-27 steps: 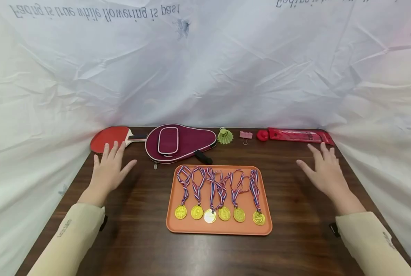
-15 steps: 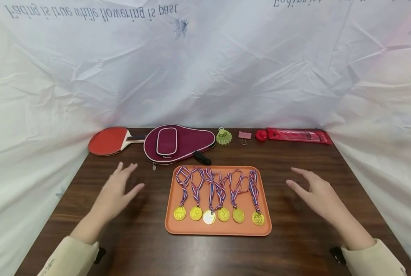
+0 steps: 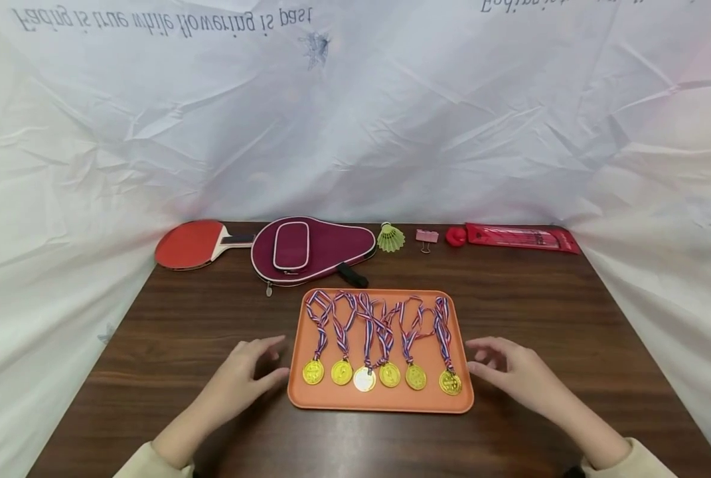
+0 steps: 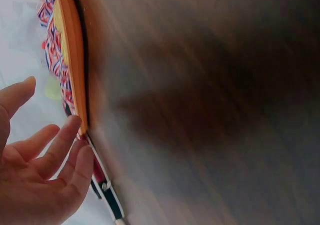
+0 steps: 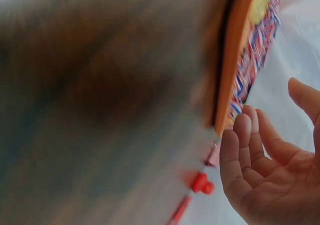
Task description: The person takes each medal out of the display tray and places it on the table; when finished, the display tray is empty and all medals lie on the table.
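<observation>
Both hands just came in from out wide, so the left hand (image 3: 241,373) and right hand (image 3: 515,373) now flank the orange tray (image 3: 385,402) of medals (image 3: 342,372) on the desk (image 3: 355,445), easy reach. Both relaxed, holding nothing. Can't tell if either's touching it; ribbons (image 3: 444,335) overlap, medal designs are too small to read.
</observation>
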{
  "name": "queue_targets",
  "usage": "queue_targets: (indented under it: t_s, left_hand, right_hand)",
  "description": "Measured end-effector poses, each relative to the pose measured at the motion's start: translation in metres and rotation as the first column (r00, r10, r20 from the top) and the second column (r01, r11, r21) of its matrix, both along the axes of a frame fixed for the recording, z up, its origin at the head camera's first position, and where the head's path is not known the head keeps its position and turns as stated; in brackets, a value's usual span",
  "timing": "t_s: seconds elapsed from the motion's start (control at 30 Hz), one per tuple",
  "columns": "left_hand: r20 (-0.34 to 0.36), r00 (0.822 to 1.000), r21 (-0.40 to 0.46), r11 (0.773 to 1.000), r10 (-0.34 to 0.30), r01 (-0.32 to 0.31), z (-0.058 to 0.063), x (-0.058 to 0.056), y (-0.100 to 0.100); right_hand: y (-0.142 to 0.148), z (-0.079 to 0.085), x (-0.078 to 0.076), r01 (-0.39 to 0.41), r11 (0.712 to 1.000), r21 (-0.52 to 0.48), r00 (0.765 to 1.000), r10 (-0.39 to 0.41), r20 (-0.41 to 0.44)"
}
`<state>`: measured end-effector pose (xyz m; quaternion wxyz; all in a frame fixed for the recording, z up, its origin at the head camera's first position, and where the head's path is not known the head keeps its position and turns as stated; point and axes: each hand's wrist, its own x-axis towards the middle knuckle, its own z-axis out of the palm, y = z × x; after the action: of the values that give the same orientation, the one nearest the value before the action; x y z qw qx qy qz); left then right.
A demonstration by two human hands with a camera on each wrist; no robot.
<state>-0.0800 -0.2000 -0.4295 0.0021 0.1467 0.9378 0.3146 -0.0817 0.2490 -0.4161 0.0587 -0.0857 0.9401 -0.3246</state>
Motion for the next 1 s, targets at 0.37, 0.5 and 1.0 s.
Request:
queue_targets:
  t_s: [0.37, 0.5, 1.0]
  left_hand:
    - [0.160, 0.977, 0.143, 0.983, -0.139, 0.117, -0.008, -0.005, 0.007]
    - [0.180, 0.973, 0.149, 0.981, -0.148, 0.121, -0.010, -0.006, 0.007]
    - [0.230, 0.952, 0.153, 0.974, -0.202, 0.170, -0.015, -0.012, 0.004]
  right_hand:
    - [-0.009, -0.011, 0.002, -0.072, 0.995, -0.068, 0.991, 0.079, 0.109]
    - [-0.011, -0.012, 0.001, -0.073, 0.997, -0.027, 0.992, 0.076, 0.105]
    - [-0.026, -0.012, 0.000, -0.051, 0.968, 0.245, 0.999, 0.046, 0.023]
